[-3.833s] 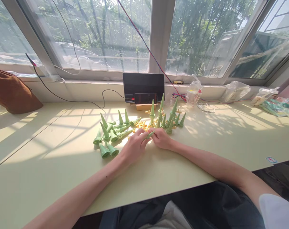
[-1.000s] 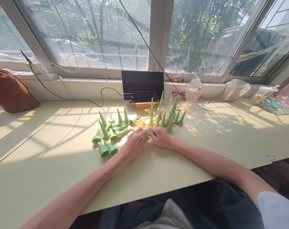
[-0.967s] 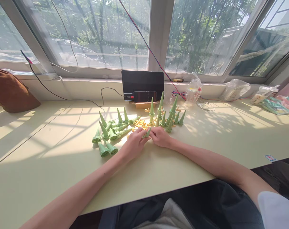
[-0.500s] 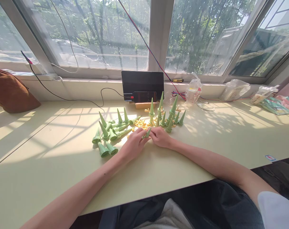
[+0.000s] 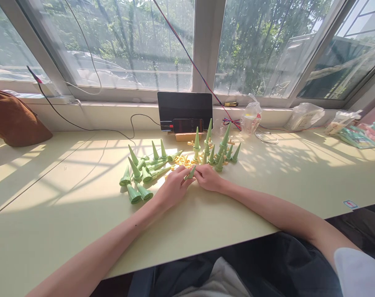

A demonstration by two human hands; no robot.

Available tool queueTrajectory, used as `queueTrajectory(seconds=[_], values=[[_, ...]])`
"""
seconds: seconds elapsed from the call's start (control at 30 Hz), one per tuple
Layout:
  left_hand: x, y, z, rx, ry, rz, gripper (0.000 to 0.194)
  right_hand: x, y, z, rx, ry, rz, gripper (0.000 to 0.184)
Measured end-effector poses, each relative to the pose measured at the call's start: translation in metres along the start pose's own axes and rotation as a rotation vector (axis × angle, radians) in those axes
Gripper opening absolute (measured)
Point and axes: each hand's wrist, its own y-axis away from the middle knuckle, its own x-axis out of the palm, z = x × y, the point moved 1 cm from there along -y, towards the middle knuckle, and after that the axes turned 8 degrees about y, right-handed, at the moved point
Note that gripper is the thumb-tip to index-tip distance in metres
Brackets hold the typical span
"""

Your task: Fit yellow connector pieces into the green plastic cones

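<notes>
Nearest me, dark, creased cloth (image 5: 255,264) covers my lap below the smooth, pale table (image 5: 162,239). A small flat sticker (image 5: 350,204) lies by its near edge, far to the right.

My hands are close together above the table. My left hand (image 5: 174,181) is clamped on a slim green cone (image 5: 191,173), its point tilted up and to the right. My right hand (image 5: 209,178) has its fingers bent in beside that cone; I cannot tell whether they pinch anything.

To the left, hollow green cones (image 5: 146,175) with ribbed collars lie tipped over or stand on their wide ends. Just beyond my fingers is a heap of small, knobbly yellow pieces (image 5: 183,161). To its right, tapered green spikes (image 5: 220,154) stand upright, some with yellow pegs sticking out.

Farther off, a glossy black phone (image 5: 188,125) leans on a tan block (image 5: 187,137) before a dark tablet (image 5: 185,103). A soft brown bag (image 5: 17,119) slumps at far left; a crinkled clear bag (image 5: 251,119) sits right of the tablet. Behind is the hazy window (image 5: 132,45).
</notes>
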Motion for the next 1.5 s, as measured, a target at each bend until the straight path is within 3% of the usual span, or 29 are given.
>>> queueTrajectory(seconds=[1.5], values=[[-0.0004, -0.0006, -0.0016, 0.019, -0.023, -0.021, 0.014, -0.0009, -0.0001, 0.0008, 0.007, 0.020, 0.002, 0.026]])
